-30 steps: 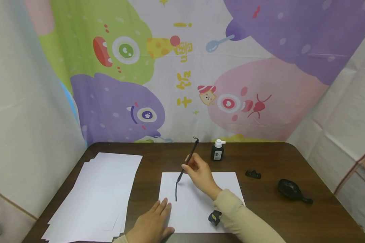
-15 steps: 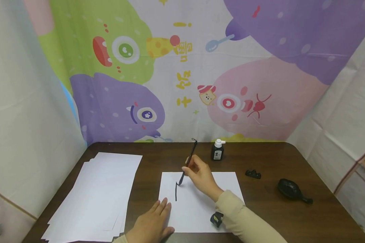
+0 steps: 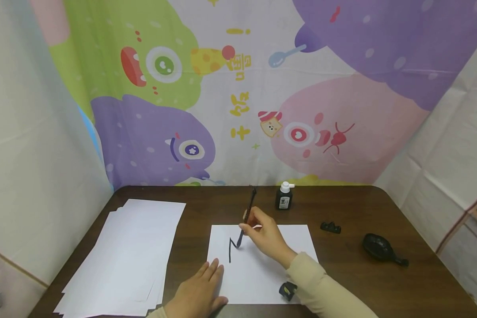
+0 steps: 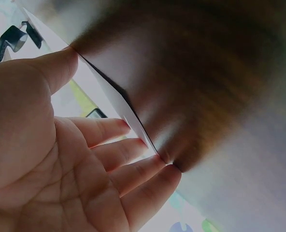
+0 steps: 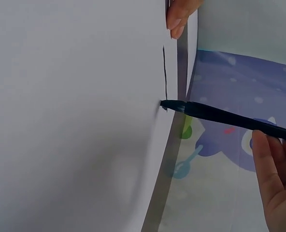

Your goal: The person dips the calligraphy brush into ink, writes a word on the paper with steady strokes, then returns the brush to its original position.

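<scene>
A dark writing brush [image 3: 249, 212] stands nearly upright in my right hand [image 3: 267, 232], pinched between thumb and fingers. Its tip touches a white sheet of paper [image 3: 258, 282], at the lower end of a slanting black stroke. That stroke starts at the top of a vertical black line [image 3: 230, 254]. In the right wrist view the brush [image 5: 215, 114] meets the paper beside the line. My left hand [image 3: 198, 289] lies with straight fingers at the sheet's left edge; in the left wrist view its fingertips [image 4: 155, 162] touch the table and paper edge.
A stack of white paper [image 3: 123, 256] lies on the left of the brown table [image 3: 353, 291]. An ink bottle [image 3: 284, 197] with a white cap stands behind the sheet. A small black rest [image 3: 331, 228] and black ladle-shaped dish [image 3: 381, 248] lie right. The right sleeve [image 3: 322, 282] crosses the sheet.
My right hand has moved the brush slightly right and toward me, drawing a slanting stroke down from the vertical line's top. The left hand has stayed in place.
</scene>
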### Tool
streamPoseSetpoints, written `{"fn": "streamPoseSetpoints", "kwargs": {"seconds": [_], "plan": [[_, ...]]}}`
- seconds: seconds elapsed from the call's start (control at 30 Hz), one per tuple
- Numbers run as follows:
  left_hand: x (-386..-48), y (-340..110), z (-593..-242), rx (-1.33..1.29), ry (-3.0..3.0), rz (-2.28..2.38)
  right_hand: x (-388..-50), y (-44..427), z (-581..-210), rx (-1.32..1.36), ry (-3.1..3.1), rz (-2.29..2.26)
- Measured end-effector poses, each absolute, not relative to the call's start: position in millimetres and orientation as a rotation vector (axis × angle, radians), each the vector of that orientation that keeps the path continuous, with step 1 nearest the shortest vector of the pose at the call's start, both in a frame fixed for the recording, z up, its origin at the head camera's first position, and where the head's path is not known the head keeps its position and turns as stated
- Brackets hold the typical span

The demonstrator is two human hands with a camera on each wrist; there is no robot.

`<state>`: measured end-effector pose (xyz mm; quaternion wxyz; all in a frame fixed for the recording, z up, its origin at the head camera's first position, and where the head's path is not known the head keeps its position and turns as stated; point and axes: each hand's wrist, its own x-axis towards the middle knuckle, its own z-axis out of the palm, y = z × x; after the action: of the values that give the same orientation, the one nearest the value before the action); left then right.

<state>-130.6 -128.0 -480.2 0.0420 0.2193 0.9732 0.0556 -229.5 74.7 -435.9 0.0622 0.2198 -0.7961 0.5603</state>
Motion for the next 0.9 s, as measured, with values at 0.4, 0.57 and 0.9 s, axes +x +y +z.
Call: {"fn": "streamPoseSetpoints", "kwargs": {"seconds": [0.4, 0.57, 0.9], "plan": [[-130.6, -127.5, -480.3, 0.670, 2.993, 0.158, -230.2, 86.6, -450.0, 0.782, -2.420, 1.645], [-129.9, -127.5, -479.9, 0.669, 3.004, 0.157, -226.1, 88.2, -448.4, 0.807, -2.422, 1.617], [-129.1, -128.1, -481.3, 0.690, 3.019, 0.155, -220.1, 92.1, -444.8, 0.827, -2.474, 1.577]]}}
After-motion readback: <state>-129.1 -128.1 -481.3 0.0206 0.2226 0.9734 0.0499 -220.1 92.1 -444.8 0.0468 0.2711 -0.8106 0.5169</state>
